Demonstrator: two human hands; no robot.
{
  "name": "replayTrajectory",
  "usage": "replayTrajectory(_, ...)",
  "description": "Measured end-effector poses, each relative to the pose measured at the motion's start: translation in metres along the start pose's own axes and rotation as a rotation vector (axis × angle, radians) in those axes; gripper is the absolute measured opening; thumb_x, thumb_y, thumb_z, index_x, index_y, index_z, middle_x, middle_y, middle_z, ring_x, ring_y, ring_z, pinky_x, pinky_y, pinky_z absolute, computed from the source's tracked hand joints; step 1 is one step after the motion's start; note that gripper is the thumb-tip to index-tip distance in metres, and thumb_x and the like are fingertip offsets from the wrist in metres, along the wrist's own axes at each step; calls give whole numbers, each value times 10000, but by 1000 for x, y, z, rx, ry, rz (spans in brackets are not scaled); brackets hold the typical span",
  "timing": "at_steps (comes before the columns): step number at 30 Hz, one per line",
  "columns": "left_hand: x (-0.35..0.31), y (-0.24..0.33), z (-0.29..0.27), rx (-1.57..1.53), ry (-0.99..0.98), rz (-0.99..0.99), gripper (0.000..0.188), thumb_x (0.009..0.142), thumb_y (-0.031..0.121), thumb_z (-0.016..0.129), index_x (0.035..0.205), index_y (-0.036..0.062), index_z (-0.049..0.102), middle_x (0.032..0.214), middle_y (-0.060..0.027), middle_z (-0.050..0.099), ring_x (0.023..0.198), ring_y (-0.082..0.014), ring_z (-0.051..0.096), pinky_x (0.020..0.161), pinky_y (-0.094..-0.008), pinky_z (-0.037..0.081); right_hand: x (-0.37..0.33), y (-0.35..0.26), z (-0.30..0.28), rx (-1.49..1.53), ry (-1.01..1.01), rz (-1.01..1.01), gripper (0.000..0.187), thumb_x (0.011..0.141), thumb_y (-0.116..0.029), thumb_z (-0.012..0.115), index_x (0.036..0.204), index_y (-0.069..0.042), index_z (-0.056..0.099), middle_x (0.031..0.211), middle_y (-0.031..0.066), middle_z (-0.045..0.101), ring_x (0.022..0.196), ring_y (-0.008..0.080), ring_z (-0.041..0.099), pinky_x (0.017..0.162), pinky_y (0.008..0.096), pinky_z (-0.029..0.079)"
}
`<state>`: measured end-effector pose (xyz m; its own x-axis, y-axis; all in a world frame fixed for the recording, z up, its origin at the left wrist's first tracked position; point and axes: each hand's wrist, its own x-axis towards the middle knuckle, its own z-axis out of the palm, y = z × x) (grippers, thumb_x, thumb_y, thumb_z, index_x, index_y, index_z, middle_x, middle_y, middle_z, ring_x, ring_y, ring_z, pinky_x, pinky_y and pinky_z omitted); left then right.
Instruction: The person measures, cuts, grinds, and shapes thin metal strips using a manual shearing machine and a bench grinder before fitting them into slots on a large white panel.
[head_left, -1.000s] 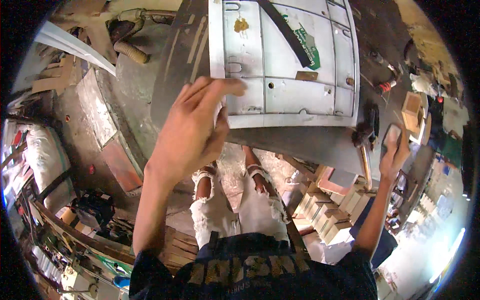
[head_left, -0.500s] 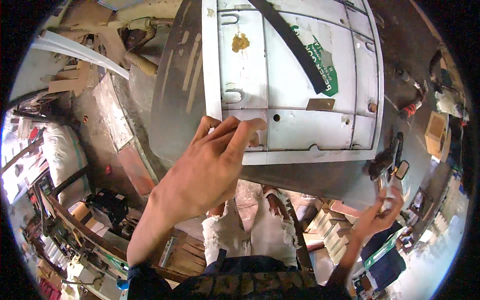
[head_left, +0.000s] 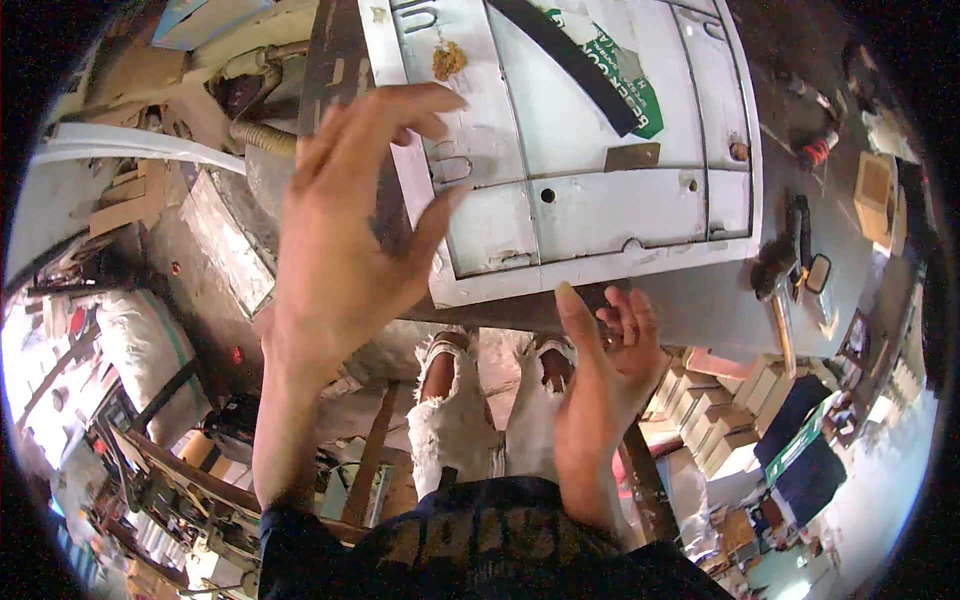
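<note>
Left hand point(head_left: 335, 235) spread wide, right hand point(head_left: 608, 380) half-open; neither visibly holds anything. Black flat strip point(head_left: 570, 66) atop white rectangular panel point(head_left: 600, 213) at 12 o'clock may slide if panel tilts.

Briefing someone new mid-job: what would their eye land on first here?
Probably the big white framed panel at upper centre, with a black strip slanting across it beside a torn green label. Next, the left hand, spread open at the panel's left edge, and the right hand, open below its near edge.
</note>
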<state>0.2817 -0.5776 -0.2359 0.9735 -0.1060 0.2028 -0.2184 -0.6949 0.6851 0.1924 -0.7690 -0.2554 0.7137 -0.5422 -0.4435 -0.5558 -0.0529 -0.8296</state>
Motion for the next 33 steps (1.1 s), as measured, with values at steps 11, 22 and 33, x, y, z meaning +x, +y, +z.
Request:
replayTrajectory(11, 29, -93, -29, -165, 287, -139, 324, 880, 182, 736, 1154, 31, 651, 1030, -72, 696, 924, -127, 641, 825, -277, 482, -9, 5, 9, 5, 132, -6, 879, 667, -182, 895, 1393, -21, 426, 1272, 93, 455, 1113, 203, 401, 964, 357, 374)
replayTrajectory(22, 98, -134, -15, -186, 342, -89, 366, 882, 230, 729, 1165, 12, 652, 1035, -90, 690, 998, -165, 625, 894, -306, 469, -4, -3, 7, 181, 256, 36, 758, 673, -109, 833, 1328, -23, 461, 1210, 72, 464, 1090, 195, 406, 979, 358, 358)
replayTrajectory(33, 279, -248, -19, -636, 180, -219, 457, 984, 266, 565, 1380, 49, 497, 1361, -105, 546, 1219, -274, 534, 1046, -404, 416, 21, 22, -52, 364, 179, -110, 551, 917, -190, 670, 1397, -56, 435, 1332, 147, 481, 1103, 250, 497, 976, 379, 410)
